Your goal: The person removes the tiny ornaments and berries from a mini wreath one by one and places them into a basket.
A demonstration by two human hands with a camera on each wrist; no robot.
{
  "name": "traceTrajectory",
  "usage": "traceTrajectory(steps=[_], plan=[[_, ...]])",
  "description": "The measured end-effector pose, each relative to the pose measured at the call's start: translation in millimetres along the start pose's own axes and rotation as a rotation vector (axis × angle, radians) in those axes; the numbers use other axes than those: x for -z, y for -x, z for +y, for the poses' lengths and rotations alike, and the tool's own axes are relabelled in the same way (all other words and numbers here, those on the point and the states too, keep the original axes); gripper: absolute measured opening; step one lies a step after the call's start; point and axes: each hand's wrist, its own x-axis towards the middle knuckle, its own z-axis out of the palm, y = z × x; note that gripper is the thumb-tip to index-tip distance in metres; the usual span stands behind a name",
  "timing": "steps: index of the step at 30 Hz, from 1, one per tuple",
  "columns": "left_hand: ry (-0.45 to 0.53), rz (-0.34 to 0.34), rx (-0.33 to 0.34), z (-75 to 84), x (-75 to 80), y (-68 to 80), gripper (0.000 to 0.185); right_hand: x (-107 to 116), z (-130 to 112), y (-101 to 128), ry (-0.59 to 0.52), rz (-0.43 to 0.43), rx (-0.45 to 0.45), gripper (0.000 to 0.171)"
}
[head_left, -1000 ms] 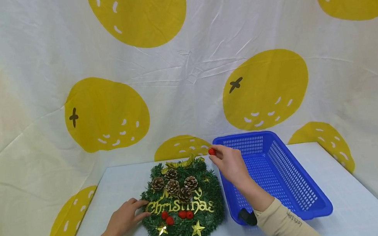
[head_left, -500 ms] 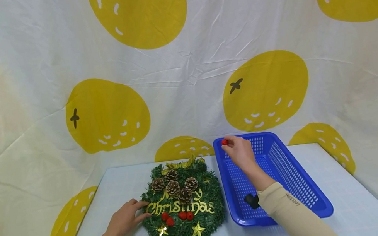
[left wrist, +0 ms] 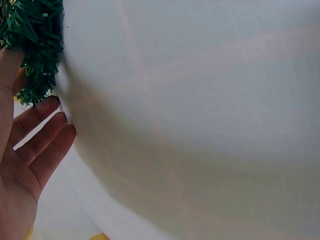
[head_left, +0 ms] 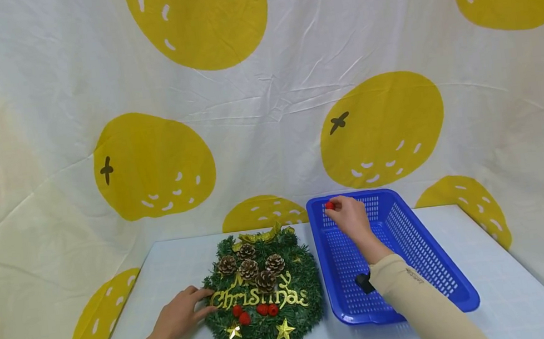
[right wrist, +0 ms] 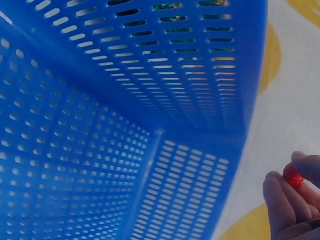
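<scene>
White table [head_left: 506, 277]; backdrop cloth [head_left: 266, 114] (yellow orange prints) behind.

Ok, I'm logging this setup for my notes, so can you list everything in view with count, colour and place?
Green tinsel Christmas wreath: one, green, on the table left of the basket.
Brown pine cones: five, upper wreath.
Gold "Christmas" lettering: one, across the wreath.
Red berries on the wreath: four, below the lettering.
Gold stars: two, lower wreath.
Blue perforated plastic basket: one, right on the table.
Loose red berry: one, over the basket's far left corner.
White table: one.
Yellow-spotted white cloth: backdrop.
Left hand: rests on the wreath's left edge.
Right hand: pinches the loose berry.
</scene>
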Motion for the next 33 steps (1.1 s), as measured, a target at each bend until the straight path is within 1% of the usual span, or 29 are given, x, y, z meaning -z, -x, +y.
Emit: traceTrajectory(steps=[4,6,9,16,24,29,33], plan=[[0.002,-0.011,0.008,0.1,0.4,-0.2,0.043,-3.5,7.4,-2.7,-0.022,-0.028,-0.052,0.038],[0.005,-0.01,0.013,0.0,0.2,0.0,0.043,-5.7,11.7,-4.0,-0.032,-0.048,-0.076,0.041],[0.004,-0.007,0.012,-0.7,-0.7,0.1,0.043,-9.0,18.8,-5.5,-0.025,-0.072,-0.096,0.043],[0.008,-0.009,0.01,-1.6,-1.9,-0.2,0.042,-15.0,32.6,-7.5,0.049,-0.1,-0.084,0.034],[0.001,-0.003,0.002,-0.2,0.3,0.7,0.043,-20.2,44.8,-7.7,0.047,-0.179,-0.071,0.035],[0.001,-0.005,0.011,-0.4,0.8,0.9,0.042,-24.0,49.3,-6.2,0.074,-0.218,-0.048,0.032],[0.006,-0.005,0.006,0.5,1.8,1.1,0.042,-27.3,54.2,-3.4,0.09,-0.246,-0.05,0.033]])
